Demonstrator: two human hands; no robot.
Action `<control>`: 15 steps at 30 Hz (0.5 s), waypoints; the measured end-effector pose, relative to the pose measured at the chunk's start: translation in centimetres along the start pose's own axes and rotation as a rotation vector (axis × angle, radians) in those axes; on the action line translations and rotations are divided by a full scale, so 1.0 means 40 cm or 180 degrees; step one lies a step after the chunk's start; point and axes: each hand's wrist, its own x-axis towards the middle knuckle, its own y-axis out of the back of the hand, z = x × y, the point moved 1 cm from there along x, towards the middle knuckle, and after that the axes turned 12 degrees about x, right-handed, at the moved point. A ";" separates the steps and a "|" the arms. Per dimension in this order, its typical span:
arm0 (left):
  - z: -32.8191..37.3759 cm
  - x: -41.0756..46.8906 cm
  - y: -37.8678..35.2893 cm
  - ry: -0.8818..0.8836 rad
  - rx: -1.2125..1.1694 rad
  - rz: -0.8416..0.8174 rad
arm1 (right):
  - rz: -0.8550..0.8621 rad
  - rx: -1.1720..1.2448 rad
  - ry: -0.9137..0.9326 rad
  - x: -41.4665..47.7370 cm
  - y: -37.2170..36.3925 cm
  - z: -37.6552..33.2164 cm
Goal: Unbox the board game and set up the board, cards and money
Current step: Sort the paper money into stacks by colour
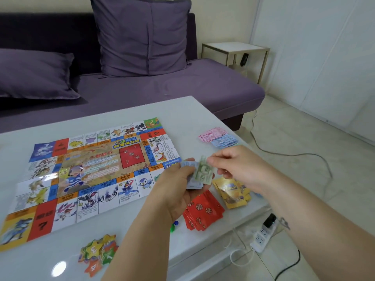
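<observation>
The colourful paper game board (89, 177) lies unfolded on the white table (182, 110). My left hand (178, 185) holds a stack of play money (192, 179) just off the board's right edge. My right hand (237, 165) pinches a green note (204, 169) at the top of that stack. Pink notes (212, 134) and blue notes (224, 140) lie in two piles at the far right of the table. Red cards (203, 211) and yellow cards (233, 191) lie spread beneath my hands.
Star-shaped tokens (99, 252) sit near the table's front edge, and small green and blue pieces (174, 226) lie beside the red cards. A purple sofa (162, 86) stands behind the table. A power strip (263, 236) and cables lie on the floor at right.
</observation>
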 end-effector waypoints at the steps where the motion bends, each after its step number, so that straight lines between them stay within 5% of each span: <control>1: -0.001 0.000 0.005 0.0017 -0.0004 0.0082 | 0.0054 0.0252 -0.0077 -0.001 0.007 0.008; 9: 0.004 0.002 0.032 -0.0211 -0.0048 0.0209 | 0.2010 0.0321 0.0377 0.103 0.124 0.064; 15: -0.005 0.026 0.030 -0.0270 0.0034 0.0267 | 0.2314 -0.0550 0.0063 0.164 0.143 0.094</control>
